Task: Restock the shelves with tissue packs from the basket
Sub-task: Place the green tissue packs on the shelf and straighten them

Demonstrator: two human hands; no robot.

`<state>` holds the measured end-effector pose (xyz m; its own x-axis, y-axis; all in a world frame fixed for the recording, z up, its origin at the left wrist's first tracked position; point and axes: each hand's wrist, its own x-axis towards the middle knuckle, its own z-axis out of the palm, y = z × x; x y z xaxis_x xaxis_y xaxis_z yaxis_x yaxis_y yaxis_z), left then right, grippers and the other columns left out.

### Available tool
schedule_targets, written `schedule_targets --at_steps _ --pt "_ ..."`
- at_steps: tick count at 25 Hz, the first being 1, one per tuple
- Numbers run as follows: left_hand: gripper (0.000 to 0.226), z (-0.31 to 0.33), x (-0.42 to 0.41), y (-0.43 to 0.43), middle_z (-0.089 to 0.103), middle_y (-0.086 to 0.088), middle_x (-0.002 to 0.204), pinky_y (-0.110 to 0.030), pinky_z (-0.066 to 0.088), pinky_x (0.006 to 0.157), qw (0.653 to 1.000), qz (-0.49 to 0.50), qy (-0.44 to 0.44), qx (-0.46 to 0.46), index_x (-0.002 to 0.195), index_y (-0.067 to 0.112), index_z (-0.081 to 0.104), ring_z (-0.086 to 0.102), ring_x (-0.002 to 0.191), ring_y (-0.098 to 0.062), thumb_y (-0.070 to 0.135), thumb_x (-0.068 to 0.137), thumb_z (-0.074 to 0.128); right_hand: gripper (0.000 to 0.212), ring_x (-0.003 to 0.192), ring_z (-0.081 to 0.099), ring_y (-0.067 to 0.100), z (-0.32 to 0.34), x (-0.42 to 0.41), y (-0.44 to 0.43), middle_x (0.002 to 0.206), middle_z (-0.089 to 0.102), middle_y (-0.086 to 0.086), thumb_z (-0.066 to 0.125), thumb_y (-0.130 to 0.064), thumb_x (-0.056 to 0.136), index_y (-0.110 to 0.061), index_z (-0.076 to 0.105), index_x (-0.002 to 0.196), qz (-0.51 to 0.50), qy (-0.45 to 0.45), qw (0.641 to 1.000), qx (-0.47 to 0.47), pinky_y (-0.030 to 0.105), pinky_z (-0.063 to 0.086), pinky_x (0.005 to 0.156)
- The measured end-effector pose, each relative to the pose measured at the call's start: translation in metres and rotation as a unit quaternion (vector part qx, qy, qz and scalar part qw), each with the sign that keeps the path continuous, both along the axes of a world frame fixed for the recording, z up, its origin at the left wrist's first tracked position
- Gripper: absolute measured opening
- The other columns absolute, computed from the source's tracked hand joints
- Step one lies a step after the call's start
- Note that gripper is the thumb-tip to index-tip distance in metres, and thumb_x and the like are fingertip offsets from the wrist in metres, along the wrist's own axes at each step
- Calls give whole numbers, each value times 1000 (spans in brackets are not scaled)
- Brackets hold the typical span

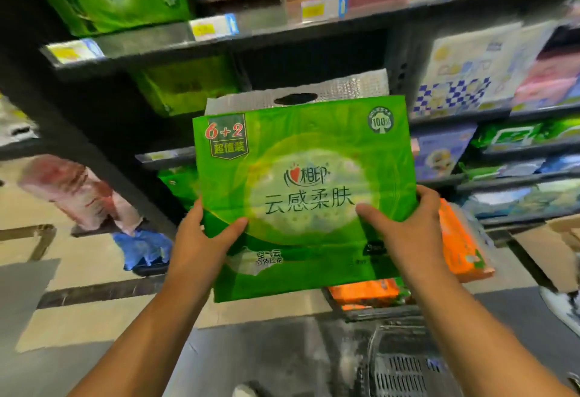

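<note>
Both hands grip one green tissue pack [304, 189] — the left hand [201, 239] on its lower left edge, thumb across the front, and the right hand [405, 227] on its lower right edge, thumb likewise on the face. It is held upright in front of the dark shelves [219, 42], handle strip at the top. Orange packs [461, 239] lie in the basket [401, 362] near right — partly hidden behind the green one.
</note>
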<state>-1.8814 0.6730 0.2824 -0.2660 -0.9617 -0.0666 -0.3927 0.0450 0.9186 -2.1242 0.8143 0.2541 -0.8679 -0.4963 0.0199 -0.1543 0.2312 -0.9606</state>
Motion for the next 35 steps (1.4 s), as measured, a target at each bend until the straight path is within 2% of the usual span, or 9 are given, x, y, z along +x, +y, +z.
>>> schedule_targets --at_steps 4,11,15,18,23,24,26,31,35 --pt "44 29 57 -60 66 8 104 -30 50 80 998 36 36 -32 118 26 56 62 93 -6 28 79 77 70 98 62 23 29 50 -67 108 60 4 87 -51 54 -32 41 103 35 18 999 -38 48 52 84" --pt "74 54 145 -161 59 15 105 -37 51 87 994 57 81 -45 127 30 39 61 97 -8 24 70 86 69 89 60 16 69 133 -160 102 59 0 85 -36 63 -19 39 112 87 -12 994 -71 33 47 70" --pt "48 74 183 -199 63 11 100 -35 51 83 994 62 71 -63 103 35 45 62 95 -8 23 74 82 96 108 59 21 94 164 -203 121 59 -3 83 -56 46 -40 36 128 143 11 987 -69 46 51 89" --pt "47 91 195 -219 63 6 98 -39 51 85 992 88 49 -77 95 30 42 62 93 -12 36 72 83 90 106 59 22 108 172 -229 122 56 2 81 -59 44 -44 35 120 168 30 984 -55 46 54 83" --pt "82 127 200 -237 54 13 102 7 27 67 982 84 20 -169 137 29 29 41 80 19 25 75 82 85 91 58 17 137 170 -272 104 56 -5 87 -30 60 -23 29 122 164 85 982 -37 31 46 72" --pt "86 131 201 -243 55 18 108 6 30 77 979 72 14 -188 137 42 26 47 86 17 25 74 83 94 96 58 19 144 167 -279 105 55 -7 88 -29 60 -26 28 131 163 110 980 -40 34 47 78" --pt "81 142 201 -254 56 25 114 -23 46 96 977 61 17 -202 120 65 28 57 101 5 28 72 83 107 98 56 19 157 160 -290 109 55 -10 89 -29 60 -41 21 141 177 144 973 -42 39 49 86" --pt "64 172 183 -275 58 20 104 -33 48 80 961 110 8 -253 104 50 36 59 94 -6 37 66 85 90 87 60 23 189 137 -323 89 53 -22 88 -33 61 -39 28 129 207 188 959 -47 35 47 68" --pt "64 198 172 -287 56 25 100 -46 54 83 953 130 34 -273 97 55 43 59 91 -4 33 58 88 90 90 61 20 215 117 -342 95 58 -17 87 -35 61 -43 26 126 220 228 944 -88 37 50 74"
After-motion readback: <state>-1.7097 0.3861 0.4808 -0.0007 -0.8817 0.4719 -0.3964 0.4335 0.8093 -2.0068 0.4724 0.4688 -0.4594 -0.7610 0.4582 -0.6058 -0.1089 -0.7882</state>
